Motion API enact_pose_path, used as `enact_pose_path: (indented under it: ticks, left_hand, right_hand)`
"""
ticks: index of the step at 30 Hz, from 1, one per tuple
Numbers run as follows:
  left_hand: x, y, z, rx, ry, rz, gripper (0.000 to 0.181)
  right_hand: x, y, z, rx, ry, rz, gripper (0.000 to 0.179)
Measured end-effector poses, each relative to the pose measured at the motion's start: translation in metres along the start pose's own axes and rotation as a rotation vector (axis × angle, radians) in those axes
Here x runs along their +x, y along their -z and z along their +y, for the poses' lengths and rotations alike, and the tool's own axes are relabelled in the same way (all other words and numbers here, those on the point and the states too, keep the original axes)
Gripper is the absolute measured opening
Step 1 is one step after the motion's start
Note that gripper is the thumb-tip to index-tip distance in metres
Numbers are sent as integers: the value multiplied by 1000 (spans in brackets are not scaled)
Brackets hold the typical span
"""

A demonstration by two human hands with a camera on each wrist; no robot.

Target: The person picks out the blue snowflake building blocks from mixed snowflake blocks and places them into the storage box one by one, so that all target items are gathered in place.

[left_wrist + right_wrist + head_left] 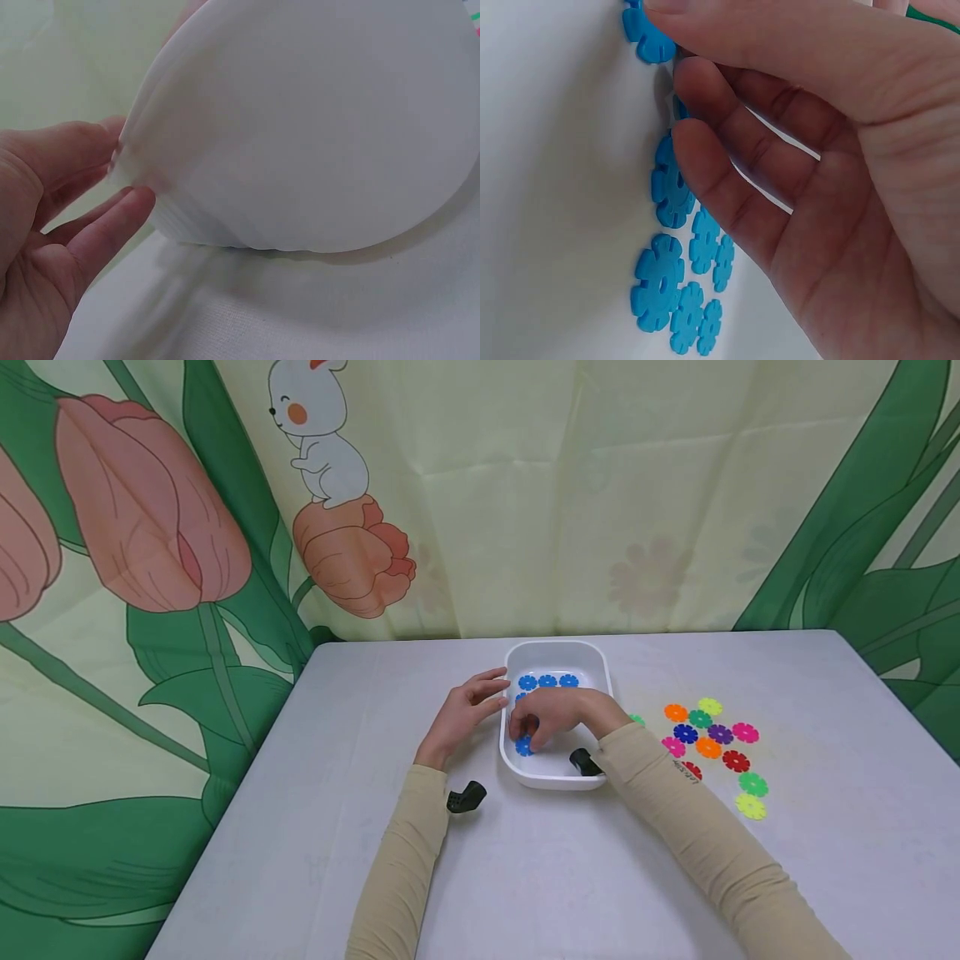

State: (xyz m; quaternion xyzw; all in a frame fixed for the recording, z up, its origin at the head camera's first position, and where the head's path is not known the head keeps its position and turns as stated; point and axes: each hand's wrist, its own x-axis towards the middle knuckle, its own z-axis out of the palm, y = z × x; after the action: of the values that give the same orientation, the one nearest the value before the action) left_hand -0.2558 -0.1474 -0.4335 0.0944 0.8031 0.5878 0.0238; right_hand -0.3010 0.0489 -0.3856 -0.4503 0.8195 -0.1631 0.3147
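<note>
A white tray (557, 782) holds several blue flower-shaped plastic discs (547, 681), laid flat in rows toward its far left. My right hand (558, 710) reaches down inside, fingers curled, pinching a blue disc (524, 746) near the tray's left wall. In the right wrist view the thumb lies over that disc (651, 37), and other blue discs (658, 283) sit below the fingers; the index fingertip is hidden. At the tray's left side is my left hand (467, 710). Its extended fingers touch the outer wall and rim, as the left wrist view shows.
To the tray's right, loose flower discs in orange, green, yellow, purple, pink, red and dark blue (708, 747) lie scattered on the white table (300, 860). A printed curtain (525, 527) hangs behind the table. Black wrist cameras (467, 797) sit at both cuffs.
</note>
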Motion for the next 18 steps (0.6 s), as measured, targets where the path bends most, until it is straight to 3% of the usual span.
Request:
enact_pose_path:
  ticks: [18]
  left_hand:
    - [0, 1, 0, 2, -1, -13, 41]
  right_hand:
    - [-5, 4, -1, 7, 18, 13, 27]
